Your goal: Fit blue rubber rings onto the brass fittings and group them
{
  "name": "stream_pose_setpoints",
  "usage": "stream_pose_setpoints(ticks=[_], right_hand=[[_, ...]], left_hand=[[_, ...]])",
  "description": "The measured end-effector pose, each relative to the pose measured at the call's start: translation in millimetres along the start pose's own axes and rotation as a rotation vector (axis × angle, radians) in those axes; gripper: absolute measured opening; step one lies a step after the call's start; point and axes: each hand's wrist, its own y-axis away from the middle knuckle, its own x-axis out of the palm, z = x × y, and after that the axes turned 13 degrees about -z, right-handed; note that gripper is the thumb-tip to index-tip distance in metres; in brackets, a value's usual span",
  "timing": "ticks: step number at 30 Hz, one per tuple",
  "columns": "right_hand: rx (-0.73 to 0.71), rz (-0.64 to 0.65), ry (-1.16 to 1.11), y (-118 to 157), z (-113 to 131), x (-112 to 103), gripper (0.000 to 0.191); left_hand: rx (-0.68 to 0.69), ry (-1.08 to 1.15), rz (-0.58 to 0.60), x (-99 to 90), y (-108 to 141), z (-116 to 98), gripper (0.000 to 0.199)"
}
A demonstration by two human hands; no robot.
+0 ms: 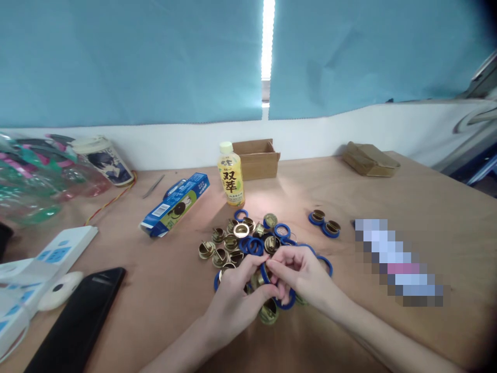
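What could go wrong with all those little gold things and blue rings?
The blue ring held between the left hand and right hand might slip and get lost in the crowded pile of metal pieces. The upright bottle, just beyond the pile, might topple onto it if bumped.

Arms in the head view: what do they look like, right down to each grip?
The left grip and right grip are ordinary ungloved human hands. The left forearm and right forearm are slender, with no sleeve, watch, cable or marking in view.
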Motion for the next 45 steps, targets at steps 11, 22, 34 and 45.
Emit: stream_pose_setpoints(ticks=[11, 22, 34, 45], right_hand=[[-0.064, 0.005, -0.013, -1, -6, 2, 0.044], [-0.018, -0.032, -0.047, 1, 17, -3, 0.044], [-0.175, -0.055, -0.034, 1, 14, -4, 0.027], [-0.132, -0.033, 0.020, -4, -3, -3, 0.026]], left_hand=[[-0.034, -0.016, 0.034, -1.4, 0, -3, 0.029], [-0.096, 0.322, -0.025, 0.6, -2, 4, 0.026], [-0.160, 0.423, -0.021, -0.8, -2, 0, 0.038], [-0.030, 0.393, 0.002, -2.3, -1, -2, 0.049]])
